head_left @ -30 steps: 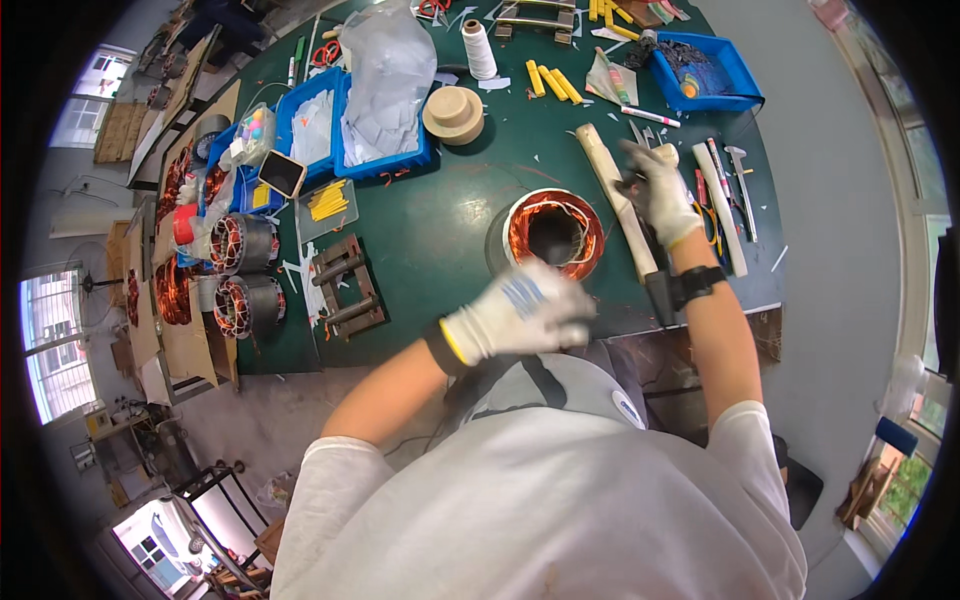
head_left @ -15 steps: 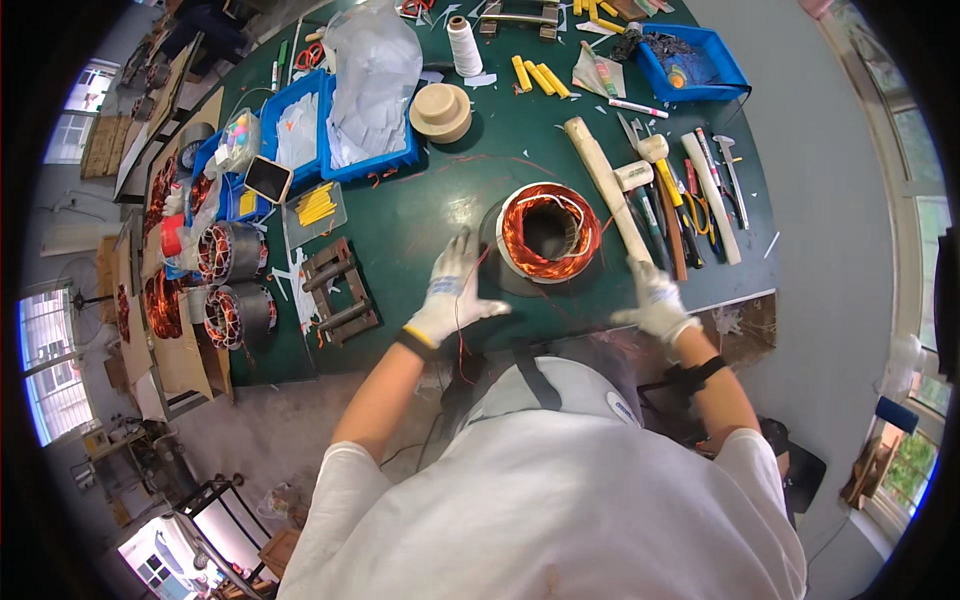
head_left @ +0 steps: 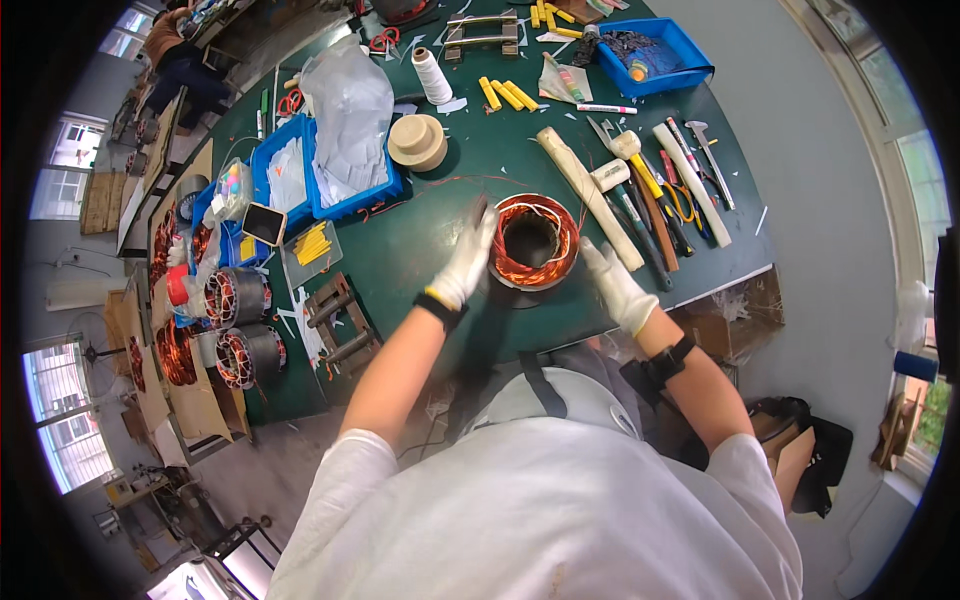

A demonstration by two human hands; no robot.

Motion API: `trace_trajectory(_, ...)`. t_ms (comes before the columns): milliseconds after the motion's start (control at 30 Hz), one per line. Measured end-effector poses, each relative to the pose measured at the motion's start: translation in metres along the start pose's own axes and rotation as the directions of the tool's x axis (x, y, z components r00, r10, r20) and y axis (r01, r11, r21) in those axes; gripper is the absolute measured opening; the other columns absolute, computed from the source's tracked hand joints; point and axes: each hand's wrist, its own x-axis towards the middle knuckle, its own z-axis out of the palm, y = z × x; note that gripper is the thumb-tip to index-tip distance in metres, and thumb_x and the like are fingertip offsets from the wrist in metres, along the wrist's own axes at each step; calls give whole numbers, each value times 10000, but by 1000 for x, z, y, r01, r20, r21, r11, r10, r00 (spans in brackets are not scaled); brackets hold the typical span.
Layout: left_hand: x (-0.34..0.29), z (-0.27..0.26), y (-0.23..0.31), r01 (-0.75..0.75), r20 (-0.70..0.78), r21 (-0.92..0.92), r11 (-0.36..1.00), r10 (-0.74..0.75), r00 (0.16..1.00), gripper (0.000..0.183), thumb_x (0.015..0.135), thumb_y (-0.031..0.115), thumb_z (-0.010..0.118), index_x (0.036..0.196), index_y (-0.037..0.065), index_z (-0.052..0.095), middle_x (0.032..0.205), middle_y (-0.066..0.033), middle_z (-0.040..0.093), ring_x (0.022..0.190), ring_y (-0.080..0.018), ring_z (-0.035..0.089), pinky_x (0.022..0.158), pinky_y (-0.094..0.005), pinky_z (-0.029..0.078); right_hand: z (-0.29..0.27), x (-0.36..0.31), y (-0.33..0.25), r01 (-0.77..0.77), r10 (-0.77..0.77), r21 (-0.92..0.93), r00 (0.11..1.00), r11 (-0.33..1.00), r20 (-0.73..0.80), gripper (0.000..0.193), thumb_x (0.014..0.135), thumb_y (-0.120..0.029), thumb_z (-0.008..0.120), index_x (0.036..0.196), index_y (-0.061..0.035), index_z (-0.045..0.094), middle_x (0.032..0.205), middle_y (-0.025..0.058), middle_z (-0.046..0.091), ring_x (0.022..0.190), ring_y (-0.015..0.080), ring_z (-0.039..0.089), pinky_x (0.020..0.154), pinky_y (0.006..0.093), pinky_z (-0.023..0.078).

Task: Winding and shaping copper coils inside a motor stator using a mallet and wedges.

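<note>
A stator (head_left: 518, 271) with a thick ring of reddish copper windings and white lacing stands on the green table in front of me, its round bore facing up. My left hand (head_left: 466, 262), in a white work glove, lies along the stator's left side with its fingers stretched out. On the opposite side, my gloved right hand (head_left: 618, 290) points its straight fingers at the winding; whether the fingertips touch cannot be told. A thin red lead rises from the winding's right edge. A wooden mallet (head_left: 608, 176) and a thick pale wooden stick (head_left: 590, 198) lie just right of the stator.
Hand tools, including pliers (head_left: 683, 204) and a caliper (head_left: 712, 165), lie at the right. Blue bins (head_left: 358, 205) and a beige stepped disc (head_left: 417, 143) are behind, left. A metal frame (head_left: 343, 322) and more wound stators (head_left: 250, 355) sit left. Another person (head_left: 185, 75) is far off, upper left.
Both hands have moved in toward the stator, the left against its side and the right up beside it from below the stick. My view has shifted, so the whole table appears displaced.
</note>
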Motion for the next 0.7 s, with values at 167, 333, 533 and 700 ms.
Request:
trace_trajectory(167,72,-11,25,188,328,-180,966,-122,937,527,985,391,507,1359,24,449,1322,-136,525,1241,-220,495,1052,-328,401,12,40,-41,400,-401,35,915,916,54,582,958,-221,521,1432,49,320,1284,204,537,1213,252,508,1026,315,391)
trace_trajectory(333,66,-15,4,296,175,-818,494,-277,945,203,998,312,511,979,111,530,929,-92,640,1010,-312,612,908,-433,511,-5,73,-47,218,-111,502,966,837,-236,289,995,-270,449,1189,-81,549,827,25,531,596,132,488,523,279,424)
trace_trajectory(533,26,-77,-47,-155,-157,-986,64,-679,717,179,981,231,456,828,139,453,506,65,299,411,-92,309,545,-287,427,-69,71,-20,47,243,920,958,389,-152,401,1011,-457,376,1082,-95,533,676,-27,418,466,114,305,470,268,303)
trace_trajectory(700,-26,-167,-47,-318,-305,-944,84,-586,750,369,982,375,473,700,141,524,481,52,301,393,-84,272,463,-254,368,-109,88,-19,138,86,922,980,361,-180,443,953,-548,460,1005,-119,556,644,-28,420,461,119,311,488,269,305)
